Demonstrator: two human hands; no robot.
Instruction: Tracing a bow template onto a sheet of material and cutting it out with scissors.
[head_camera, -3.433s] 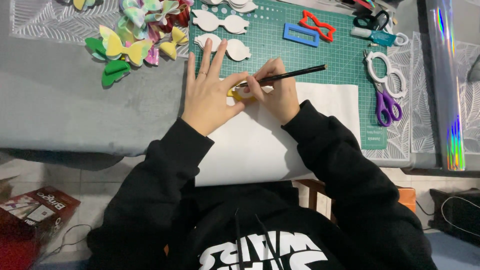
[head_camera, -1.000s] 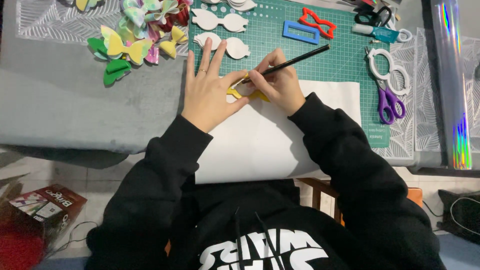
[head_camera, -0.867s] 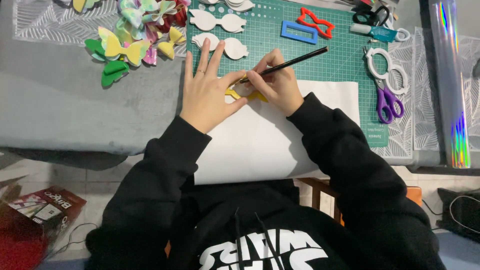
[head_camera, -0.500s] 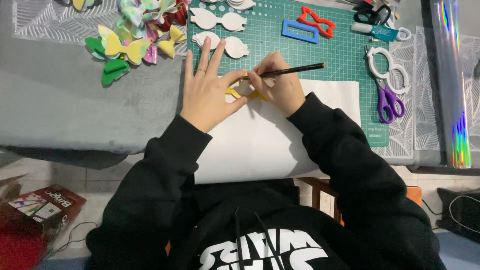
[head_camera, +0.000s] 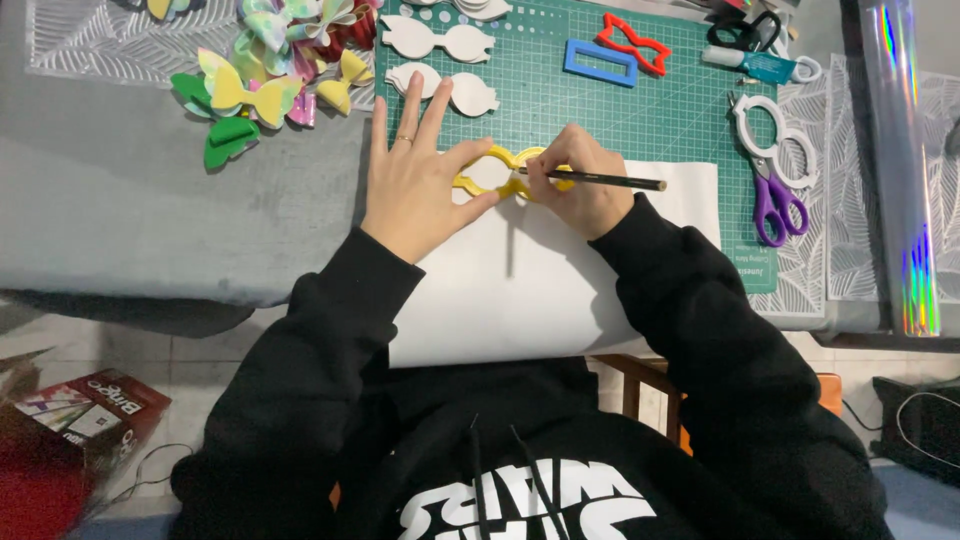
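My left hand (head_camera: 412, 182) lies flat with fingers spread, its thumb and forefinger pinning a yellow bow-shaped stencil (head_camera: 487, 171) onto a white sheet (head_camera: 520, 290). A dark pencil (head_camera: 612, 180) is gripped in my right hand (head_camera: 575, 178), with its tip down at the middle of the stencil. The sheet rests partly on a green cutting mat (head_camera: 600, 110) and hangs over the table's near edge.
White bow cut-outs (head_camera: 438, 40) lie on the mat's far left. A blue rectangular frame (head_camera: 599, 62) and a red bow stencil (head_camera: 633, 43) lie farther back. Coloured bows (head_camera: 262, 80) are piled at the left. Purple-handled scissors (head_camera: 774, 200), a white stencil (head_camera: 765, 125), a holographic roll (head_camera: 900, 170) lie right.
The pencil has swung from pointing up-right to lying nearly level, and its tip has shifted along the stencil. My left hand has stayed pressed in place.
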